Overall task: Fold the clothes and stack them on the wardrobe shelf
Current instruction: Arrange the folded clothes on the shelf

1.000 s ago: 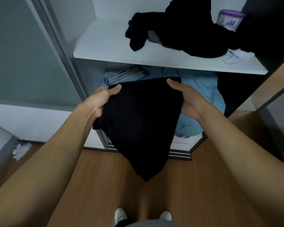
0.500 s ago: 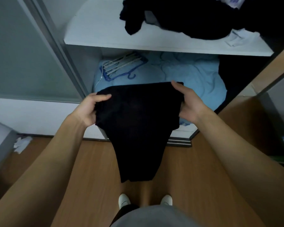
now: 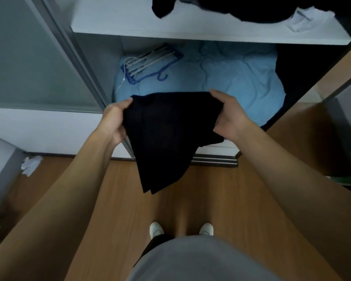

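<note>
A black garment point(image 3: 168, 138), folded into a narrow panel, hangs in front of the open wardrobe. My left hand point(image 3: 115, 121) grips its upper left corner, thumb on top. My right hand point(image 3: 227, 116) grips the upper right corner the same way. The lower end of the cloth dangles over the wooden floor. Above, the white wardrobe shelf point(image 3: 130, 25) carries a heap of dark clothes point(image 3: 221, 9) at its back; only the heap's lower edge shows.
Below the shelf lies a light blue bedding bundle point(image 3: 231, 78) with blue and white hangers point(image 3: 150, 63) on it. A grey sliding door point(image 3: 28, 57) stands at left. White crumpled cloth point(image 3: 30, 165) lies on the floor. My white shoes point(image 3: 156, 230) are below.
My view has tilted down, so the shelf sits higher in frame. The garment's hanging end has shortened and swung slightly left; both hands keep their hold on the top corners.
</note>
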{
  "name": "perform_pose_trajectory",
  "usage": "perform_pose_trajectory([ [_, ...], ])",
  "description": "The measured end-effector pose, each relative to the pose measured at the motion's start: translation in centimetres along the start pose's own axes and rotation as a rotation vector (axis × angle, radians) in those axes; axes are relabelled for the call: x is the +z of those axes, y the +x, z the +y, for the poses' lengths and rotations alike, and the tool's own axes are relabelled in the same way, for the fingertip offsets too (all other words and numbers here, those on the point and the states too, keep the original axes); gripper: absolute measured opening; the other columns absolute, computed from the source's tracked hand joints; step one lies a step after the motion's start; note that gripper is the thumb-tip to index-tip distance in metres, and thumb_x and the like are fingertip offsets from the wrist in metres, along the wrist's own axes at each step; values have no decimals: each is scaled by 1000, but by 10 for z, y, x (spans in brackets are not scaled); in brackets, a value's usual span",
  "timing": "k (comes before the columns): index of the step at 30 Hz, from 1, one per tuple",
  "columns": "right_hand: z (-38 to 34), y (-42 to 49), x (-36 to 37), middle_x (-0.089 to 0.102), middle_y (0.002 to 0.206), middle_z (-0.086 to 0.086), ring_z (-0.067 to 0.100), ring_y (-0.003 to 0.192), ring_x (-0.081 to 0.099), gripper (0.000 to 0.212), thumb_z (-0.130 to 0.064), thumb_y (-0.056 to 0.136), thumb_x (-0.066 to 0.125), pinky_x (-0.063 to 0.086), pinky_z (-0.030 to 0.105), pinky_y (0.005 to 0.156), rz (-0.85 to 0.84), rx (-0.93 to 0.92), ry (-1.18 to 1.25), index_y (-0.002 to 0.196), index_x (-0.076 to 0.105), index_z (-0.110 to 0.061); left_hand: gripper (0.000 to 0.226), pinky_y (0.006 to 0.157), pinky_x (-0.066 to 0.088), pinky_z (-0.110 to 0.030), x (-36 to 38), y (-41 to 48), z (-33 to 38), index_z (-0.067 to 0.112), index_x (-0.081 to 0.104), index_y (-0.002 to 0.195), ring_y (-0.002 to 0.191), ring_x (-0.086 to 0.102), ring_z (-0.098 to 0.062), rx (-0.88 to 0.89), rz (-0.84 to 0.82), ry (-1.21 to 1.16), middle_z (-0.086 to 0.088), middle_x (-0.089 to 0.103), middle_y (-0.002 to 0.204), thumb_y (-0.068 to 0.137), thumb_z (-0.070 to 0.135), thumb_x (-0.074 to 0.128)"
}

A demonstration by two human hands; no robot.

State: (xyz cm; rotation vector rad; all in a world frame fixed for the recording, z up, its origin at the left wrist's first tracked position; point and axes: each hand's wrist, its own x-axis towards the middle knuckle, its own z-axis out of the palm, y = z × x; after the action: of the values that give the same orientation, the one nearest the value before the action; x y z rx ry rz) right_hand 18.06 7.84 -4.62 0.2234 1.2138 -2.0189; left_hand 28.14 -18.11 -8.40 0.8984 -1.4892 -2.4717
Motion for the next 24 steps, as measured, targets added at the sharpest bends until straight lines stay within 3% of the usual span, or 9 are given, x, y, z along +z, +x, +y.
perform_pose_trajectory([
  [3,4,-3,-8,68,127,10,23,116,65,37,-28,97,60,54,37,97,-82,-109,-221,129,62,-9,45,83,59,-37,13,3,9,7,64,129,114,67,-28,-74,-25,-170,-15,66,129,102,39,47],
  [5,12,-2,-7,68,126,12,23,113,67,38,-23,96,63,56,35,92,-27,-149,-298,130,60,-7,64,96,54,-42,12,-2,12,8,64,131,124,60,-29,-124,-202,-183,-16,60,137,95,59,49],
  [7,17,0,-3,70,121,13,24,106,70,39,-25,95,67,59,34,84,103,-158,-262,129,61,-6,71,108,46,-40,9,-5,9,14,64,131,125,60,-23,-76,-288,64,-10,63,135,82,65,65],
  [8,18,1,-1,71,119,12,24,104,71,39,-27,94,67,60,35,81,158,-139,-218,128,61,-7,65,108,45,-38,8,-6,3,17,67,126,120,64,-19,-29,-260,243,-5,69,128,77,59,75],
  [10,19,1,0,72,115,11,24,102,71,38,-28,95,67,61,35,78,203,-86,-142,127,63,-9,45,103,49,-35,8,-4,-6,15,70,116,111,69,-20,71,-115,395,-2,75,113,79,39,81],
  [14,21,-5,-5,74,114,8,21,102,72,41,-33,91,70,59,30,80,78,-68,-169,125,66,-11,20,86,56,-32,20,1,-7,8,70,109,103,72,-23,126,-32,154,-7,77,106,95,22,65],
  [18,21,-7,-9,72,119,5,19,110,69,54,-41,87,73,52,32,99,60,-105,-386,131,61,-12,26,80,59,-33,34,2,1,7,69,110,105,71,-25,59,-93,46,-12,75,111,97,28,62],
  [21,20,-6,-6,73,115,7,22,106,70,42,-32,91,70,56,34,93,99,-146,-360,126,65,-9,36,79,59,-30,28,5,3,7,66,119,106,71,-22,53,-70,153,-9,75,113,96,34,63],
  [24,22,-7,4,70,120,11,27,110,68,49,-36,90,71,56,43,95,149,-118,-221,130,61,-9,52,91,57,-31,7,6,0,18,66,122,115,67,-16,26,-169,296,-3,71,124,87,56,67],
])
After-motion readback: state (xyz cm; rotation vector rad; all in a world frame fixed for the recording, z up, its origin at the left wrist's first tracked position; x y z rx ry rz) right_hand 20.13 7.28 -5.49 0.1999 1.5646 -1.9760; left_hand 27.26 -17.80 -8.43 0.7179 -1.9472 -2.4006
